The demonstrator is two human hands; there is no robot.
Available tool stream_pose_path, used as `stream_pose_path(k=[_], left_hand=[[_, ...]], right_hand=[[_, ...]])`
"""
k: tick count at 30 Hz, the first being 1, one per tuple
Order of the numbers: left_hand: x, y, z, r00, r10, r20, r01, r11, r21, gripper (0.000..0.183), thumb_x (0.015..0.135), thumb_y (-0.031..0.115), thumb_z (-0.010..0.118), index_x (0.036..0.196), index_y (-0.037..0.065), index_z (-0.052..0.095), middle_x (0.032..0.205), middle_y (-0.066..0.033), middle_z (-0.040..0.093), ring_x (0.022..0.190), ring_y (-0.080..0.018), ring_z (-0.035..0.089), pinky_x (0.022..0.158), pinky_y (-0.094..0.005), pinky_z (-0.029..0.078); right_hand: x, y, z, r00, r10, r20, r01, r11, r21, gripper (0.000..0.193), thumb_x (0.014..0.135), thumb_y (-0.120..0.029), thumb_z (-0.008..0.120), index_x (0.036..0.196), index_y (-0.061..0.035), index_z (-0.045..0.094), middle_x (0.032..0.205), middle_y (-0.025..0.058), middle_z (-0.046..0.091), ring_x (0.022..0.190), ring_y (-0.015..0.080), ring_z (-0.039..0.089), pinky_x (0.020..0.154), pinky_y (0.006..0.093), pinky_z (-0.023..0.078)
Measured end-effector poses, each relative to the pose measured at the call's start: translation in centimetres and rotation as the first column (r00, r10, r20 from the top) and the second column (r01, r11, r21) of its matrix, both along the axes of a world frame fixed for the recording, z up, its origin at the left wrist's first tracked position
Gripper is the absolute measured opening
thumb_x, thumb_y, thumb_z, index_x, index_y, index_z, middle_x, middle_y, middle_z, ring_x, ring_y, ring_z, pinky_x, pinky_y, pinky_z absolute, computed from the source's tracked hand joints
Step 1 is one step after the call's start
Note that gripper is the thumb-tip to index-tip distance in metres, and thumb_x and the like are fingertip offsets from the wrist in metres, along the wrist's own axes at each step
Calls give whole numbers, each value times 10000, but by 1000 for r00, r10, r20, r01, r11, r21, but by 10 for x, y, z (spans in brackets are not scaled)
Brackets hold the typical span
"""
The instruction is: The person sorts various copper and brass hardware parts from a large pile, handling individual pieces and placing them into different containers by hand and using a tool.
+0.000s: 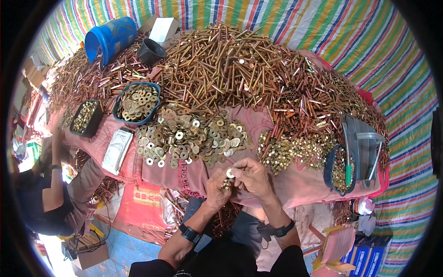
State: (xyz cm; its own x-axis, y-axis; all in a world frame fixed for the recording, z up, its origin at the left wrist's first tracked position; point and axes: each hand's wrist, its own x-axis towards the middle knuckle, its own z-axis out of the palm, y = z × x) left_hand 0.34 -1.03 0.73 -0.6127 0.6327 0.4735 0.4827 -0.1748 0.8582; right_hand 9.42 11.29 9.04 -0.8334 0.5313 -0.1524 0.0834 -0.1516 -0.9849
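Fingers (244, 163) of the right hand (256, 179) are closing down to a narrow thumb-side pinch in the head view, gripping one pale washer (230, 173) near its edge, probably so the face and hole are staying clear. Left hand (216, 188) is curling inward just beside it, fingers mostly folded on small brass-coloured pieces (226, 185); can't tell how many, or whether washer and pieces are touching. Both hands are meeting in front of the torso, over the near edge of the cloth-covered table (167, 174), likely for short reach and a clear look at small parts. Loose washers (182, 131) are lying in a heap just beyond, left of centre; loose nuts (295, 150) are spreading to the right. That split is putting each kind on its own side, presumably for picking without hunting. Long metal rods (221, 69) are piling up behind both, taking the far area, which suits bulk stock. Blue-rimmed bowl (134, 123) is holding more washers next to their heap; dark blue tub (329, 170) is holding nuts at the right, a grey scoop (368, 157) resting beside it, likely handy for refilling. Blue bucket (121, 39) is lying tipped on the rods, mouth leftward, maybe parked out of the way. At far left a co-worker's hand (56, 138) is blurring near a dark box (94, 125) of small parts; grip there can't be read.
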Motion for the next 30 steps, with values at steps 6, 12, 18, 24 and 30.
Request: stream_pose_path(k=[6,12,18,24,30], left_hand=[[-4,-6,3,998,-61,4,61,998,-12,500,833,-107,638,1311,18,717,880,-121,667,767,-278,628,709,-373,528],[-2,3,-1,990,-24,137,26,1000,-15,443,910,-104,600,1330,-12,707,1018,-143,735,879,-258,724,778,-334,567],[9,11,-1,974,-100,201,96,995,33,480,903,-145,591,1340,11,715,999,-137,748,910,-229,739,791,-312,574],[4,7,4,992,-111,68,115,992,-51,523,877,-157,598,1349,32,718,962,-114,721,874,-228,723,798,-324,584],[6,7,5,986,-128,103,129,992,-1,578,816,-167,612,1348,33,713,957,-127,705,862,-256,719,786,-333,582]], right_hand=[[21,6,-5,966,-259,14,203,789,580,199,992,-119,751,1139,7,706,835,55,718,682,103,667,582,263,530],[54,46,-14,946,-325,5,112,339,934,259,933,16,642,1172,-41,723,957,156,603,802,366,644,666,461,505],[48,66,-23,952,-239,190,-132,239,962,296,919,8,652,1169,-119,747,913,142,558,791,378,659,658,479,517],[45,72,-17,962,-181,203,-174,162,971,289,915,-5,641,1161,-124,732,982,139,564,783,380,661,656,482,531],[38,79,-1,916,-165,366,-363,51,930,242,919,-56,656,1142,-123,722,1010,151,572,967,379,668,763,486,544]])
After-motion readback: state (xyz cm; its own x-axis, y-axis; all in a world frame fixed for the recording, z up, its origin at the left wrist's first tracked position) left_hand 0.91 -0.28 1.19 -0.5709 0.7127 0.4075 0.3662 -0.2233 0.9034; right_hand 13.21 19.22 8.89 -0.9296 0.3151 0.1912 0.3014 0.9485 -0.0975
